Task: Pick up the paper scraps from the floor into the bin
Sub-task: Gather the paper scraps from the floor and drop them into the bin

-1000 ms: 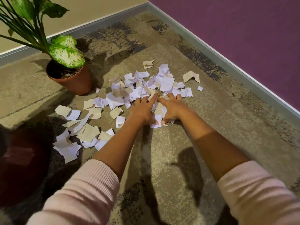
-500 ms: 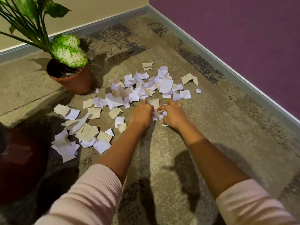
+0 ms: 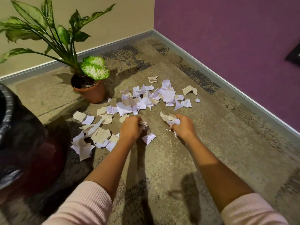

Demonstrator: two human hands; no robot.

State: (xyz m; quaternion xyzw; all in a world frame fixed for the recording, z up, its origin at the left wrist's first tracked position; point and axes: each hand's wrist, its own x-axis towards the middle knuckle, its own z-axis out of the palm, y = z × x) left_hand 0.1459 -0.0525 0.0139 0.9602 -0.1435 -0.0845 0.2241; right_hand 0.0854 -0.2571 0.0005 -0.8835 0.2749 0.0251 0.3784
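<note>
- Both hands have split apart since a moment ago, when they were pressed side by side at the near edge of the pile. Each has come away with its own catch.
- The left hand (image 3: pixel 130 127) is clenched around a small wad (image 3: pixel 143 123), with white edges poking out on its right side.
- The right hand (image 3: pixel 184 127) grasps a bigger bunch (image 3: pixel 170 119). Beige and white pieces stick up from the top of the fist and one strip hangs below it.
- One white scrap (image 3: pixel 149 138) lies loose on the floor (image 3: pixel 162 163) between the two wrists, just beside the left one.
- Most of the paper scraps (image 3: pixel 146 99) are on the carpet beyond the hands, a thick scatter of white and beige.
- A second cluster (image 3: pixel 92 133) lies to the left of the left forearm, reaching towards the bin.
- A tiny crumpled ball (image 3: pixel 197 100) sits on its own at the right edge of the scatter.
- The bin (image 3: pixel 7 103) is at the far left, dark, with a grey liner folded over its rim. It is blurred and only partly in view.
- A terracotta pot (image 3: pixel 90 91) stands just behind the scraps, its plant (image 3: pixel 95 68) spreading speckled green leaves up to the left.
- Pink sleeves (image 3: pixel 84 203) are pushed up both forearms.
- Beige wall (image 3: pixel 113 18) meets purple wall (image 3: pixel 227 33) in the corner behind, with a grey skirting board (image 3: pixel 211 69) along the bottom.
</note>
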